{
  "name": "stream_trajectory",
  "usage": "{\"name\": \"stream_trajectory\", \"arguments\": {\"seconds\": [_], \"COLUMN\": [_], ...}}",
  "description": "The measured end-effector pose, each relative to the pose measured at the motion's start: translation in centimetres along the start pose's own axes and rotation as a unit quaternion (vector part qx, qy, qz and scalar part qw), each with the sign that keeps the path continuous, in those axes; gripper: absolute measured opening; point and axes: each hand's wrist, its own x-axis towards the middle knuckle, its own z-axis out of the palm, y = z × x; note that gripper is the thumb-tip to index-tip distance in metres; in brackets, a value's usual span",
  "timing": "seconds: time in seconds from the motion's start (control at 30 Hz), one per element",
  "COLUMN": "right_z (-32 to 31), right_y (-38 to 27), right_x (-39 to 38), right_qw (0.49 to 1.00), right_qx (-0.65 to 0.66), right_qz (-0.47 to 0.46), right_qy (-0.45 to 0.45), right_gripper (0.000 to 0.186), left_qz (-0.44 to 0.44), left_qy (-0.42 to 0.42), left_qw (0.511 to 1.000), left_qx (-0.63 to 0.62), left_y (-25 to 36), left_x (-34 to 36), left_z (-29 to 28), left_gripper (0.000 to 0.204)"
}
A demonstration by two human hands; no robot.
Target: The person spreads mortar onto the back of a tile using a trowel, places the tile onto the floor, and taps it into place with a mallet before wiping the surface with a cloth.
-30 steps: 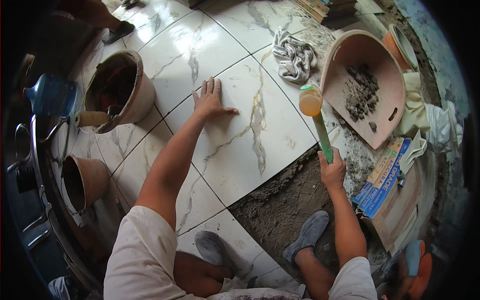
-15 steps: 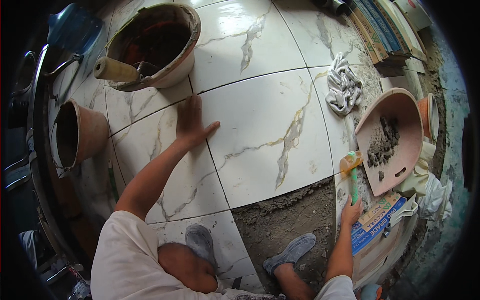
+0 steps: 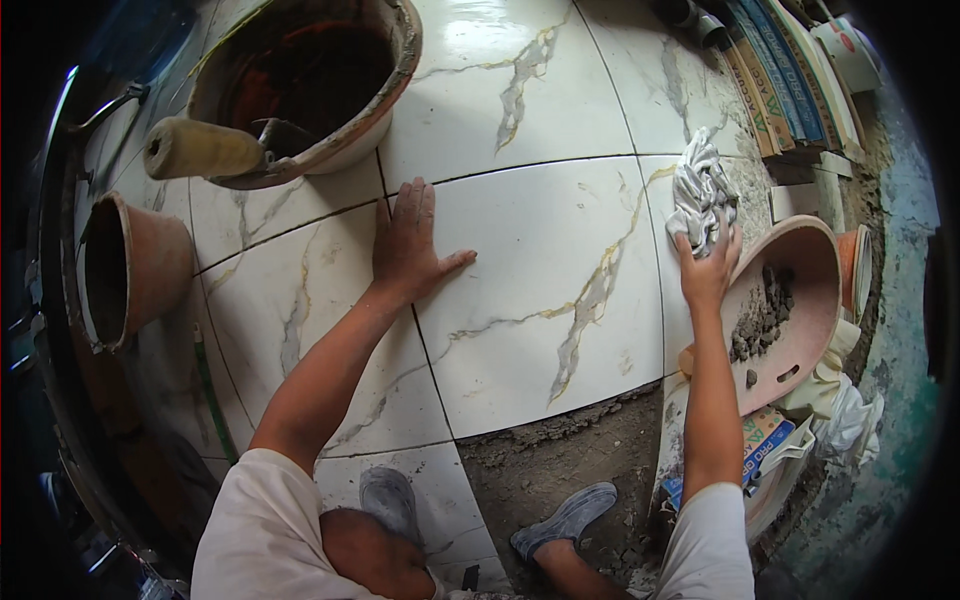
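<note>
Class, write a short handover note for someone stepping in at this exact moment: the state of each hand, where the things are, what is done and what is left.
Left hand: flat, palm down on the white marbled tile, fingers across the joint to the next tile.
Right hand: closed on the grey rag at the tile's right edge.
Pink pan with mortar lumps sits right of the rag; bucket with a roller stands above the left hand.
Done: tiles laid around the hands.
Left: the bare mortar bed near the shoes is untiled.
</note>
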Motion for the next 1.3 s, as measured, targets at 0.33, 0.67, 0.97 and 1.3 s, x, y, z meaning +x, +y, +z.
{"name": "stream_trajectory", "arguments": {"seconds": [0.33,0.67,0.97,1.3], "right_z": [10.2,8.4,-7.4,-32.8], "right_y": [-7.6,-15.1,-1.4,0.7], "right_x": [5.8,-2.7,-21.1,-21.1], "right_qw": [0.994,0.994,0.938,0.9], "right_qx": [-0.086,0.053,-0.14,0.059], "right_qz": [0.055,-0.069,0.169,0.212], "right_qy": [-0.042,-0.067,-0.269,-0.376], "right_gripper": [0.053,0.043,0.037,0.044], "left_qz": [-0.002,-0.002,-0.004,0.292], "left_qy": [0.042,0.074,0.076,0.021], "left_qw": [0.998,0.997,0.993,0.955], "left_qx": [-0.051,0.025,0.086,0.045], "left_y": [0.1,-0.7,-0.8,3.8], "left_x": [-0.1,0.1,0.2,-3.9], "left_z": [0.6,3.2,3.7,2.4], "left_gripper": [0.107,0.099,0.1,0.092]}}
